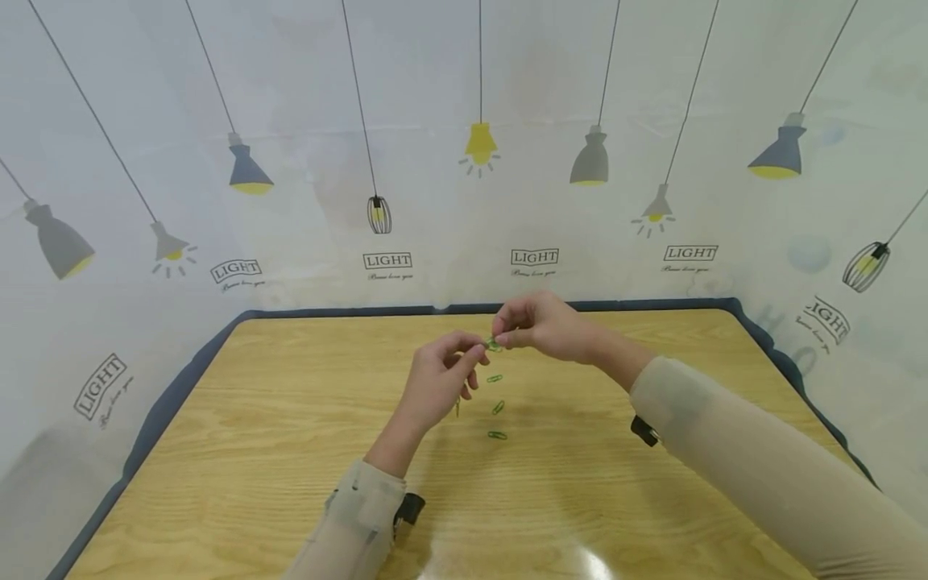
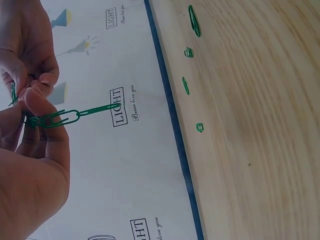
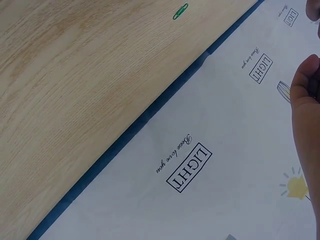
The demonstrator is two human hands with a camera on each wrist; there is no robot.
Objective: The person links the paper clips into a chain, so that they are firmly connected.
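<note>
A chain of slim, round-ended green wire paper clips [image 2: 62, 118] dangles from the pinching left hand [image 1: 438, 380] above a yellowish wood-grain table [image 1: 290, 451]; close by, the right hand [image 1: 557, 330] pinches another green wire clip [image 2: 13, 94]. Loose green clips [image 1: 497, 408] lie below.

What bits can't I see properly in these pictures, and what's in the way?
- Top of the paper clip chain, left wrist view: hidden by fingers of the left grip, so I can't count every clip.
- Right grip, right wrist view: partly cut off by the picture's right edge.
- Clips between the fingertips, head view: too small to tell if they're linked.
</note>
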